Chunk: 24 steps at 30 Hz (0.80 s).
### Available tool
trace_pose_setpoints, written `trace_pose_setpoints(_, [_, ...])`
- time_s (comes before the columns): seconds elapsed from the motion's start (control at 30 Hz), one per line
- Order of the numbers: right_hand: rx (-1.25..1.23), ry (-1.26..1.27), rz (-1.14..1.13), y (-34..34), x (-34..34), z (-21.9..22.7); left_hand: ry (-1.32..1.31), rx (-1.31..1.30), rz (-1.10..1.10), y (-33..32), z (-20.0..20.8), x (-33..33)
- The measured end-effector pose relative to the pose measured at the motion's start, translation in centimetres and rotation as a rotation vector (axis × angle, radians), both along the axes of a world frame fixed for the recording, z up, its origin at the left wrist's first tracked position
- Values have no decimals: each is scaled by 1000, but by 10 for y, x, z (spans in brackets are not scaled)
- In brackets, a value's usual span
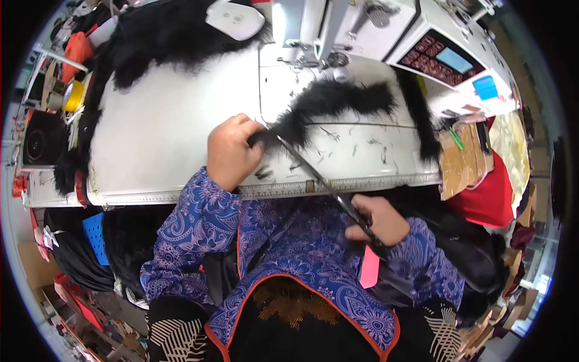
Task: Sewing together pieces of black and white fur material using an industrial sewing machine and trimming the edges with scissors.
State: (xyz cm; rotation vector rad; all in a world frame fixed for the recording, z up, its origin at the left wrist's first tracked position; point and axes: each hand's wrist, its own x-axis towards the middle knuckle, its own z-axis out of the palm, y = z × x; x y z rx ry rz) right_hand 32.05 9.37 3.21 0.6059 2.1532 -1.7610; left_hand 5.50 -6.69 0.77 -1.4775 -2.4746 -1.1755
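Note:
My left hand (234, 148) is closed, its fingers pinching the left end of a black fur strip (344, 99) on the white sewing table. From there the strip runs right, passing just in front of the sewing machine's needle area. My right hand (380, 220) grips a long, slim, pointed dark metal tool (301, 161) near the table's front edge. The tool slants up and left, its tip beside the fur and close to my left fingers. Whether it has one blade or two I cannot make out. Loose black fur tufts (356, 145) lie scattered on the table.
The white sewing machine (377, 30) with a control panel (443, 57) stands at the back right. More black fur (163, 39) covers the back left, beside a white, rounded device (235, 19). A measuring tape (265, 189) follows the front edge. A yellow tape roll (73, 95) sits far left.

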Motion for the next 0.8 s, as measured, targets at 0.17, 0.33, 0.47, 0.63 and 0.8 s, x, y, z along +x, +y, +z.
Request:
trace_pose_setpoints(0.17, [175,26,147,45,-21,10,-27,-2,33,1,2,-6])
trace_pose_setpoints(0.33, [56,-58,60,69,-38,35,-73,-29,53,4,4,-7])
trace_pose_setpoints(0.47, [-1,-11,52,73,-41,43,-78,-20,52,8,-1,-8])
trace_pose_setpoints(0.63, [141,115,72,71,-38,88,-54,10,71,0,-5,-10])
trace_pose_setpoints(0.8, [491,388,2,89,-16,135,-63,28,51,2,-3,-7])
